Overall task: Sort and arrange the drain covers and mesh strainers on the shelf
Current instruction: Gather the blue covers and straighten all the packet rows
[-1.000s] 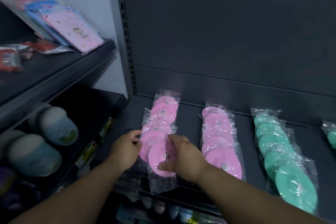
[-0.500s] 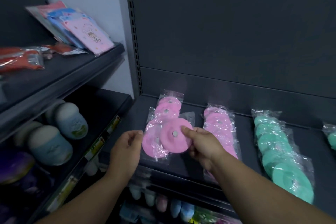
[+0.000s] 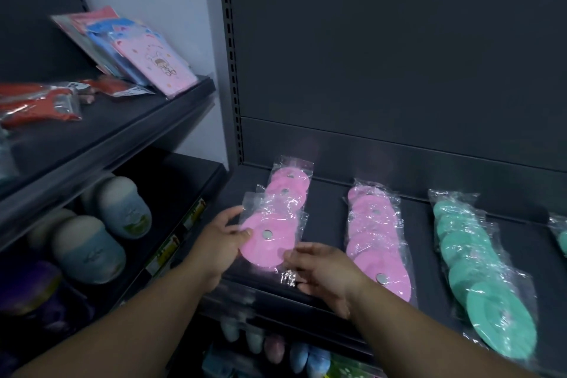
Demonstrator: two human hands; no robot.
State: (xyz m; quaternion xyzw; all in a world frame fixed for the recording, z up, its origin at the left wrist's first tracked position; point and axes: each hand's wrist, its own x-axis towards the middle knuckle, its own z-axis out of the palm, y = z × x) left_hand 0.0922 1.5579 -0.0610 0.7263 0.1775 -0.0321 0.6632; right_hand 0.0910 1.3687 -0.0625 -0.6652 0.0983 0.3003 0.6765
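Fingers of our left hand point(image 3: 221, 242) pinch the left rim of the front pink round bagged drain cover point(image 3: 267, 245); our right hand point(image 3: 325, 270) rests loose-fingered at its near-right edge.

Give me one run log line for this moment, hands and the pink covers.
left hand: holds front pink cover packet | right hand: at its lower corner, grip unclear | packet: front of left pink row

Bagged pink covers point(image 3: 376, 233) lie in two overlapped rows on the shelf point(image 3: 328, 224), the left row's front cover point(image 3: 264, 247) flat; teal covers point(image 3: 472, 258) line the right
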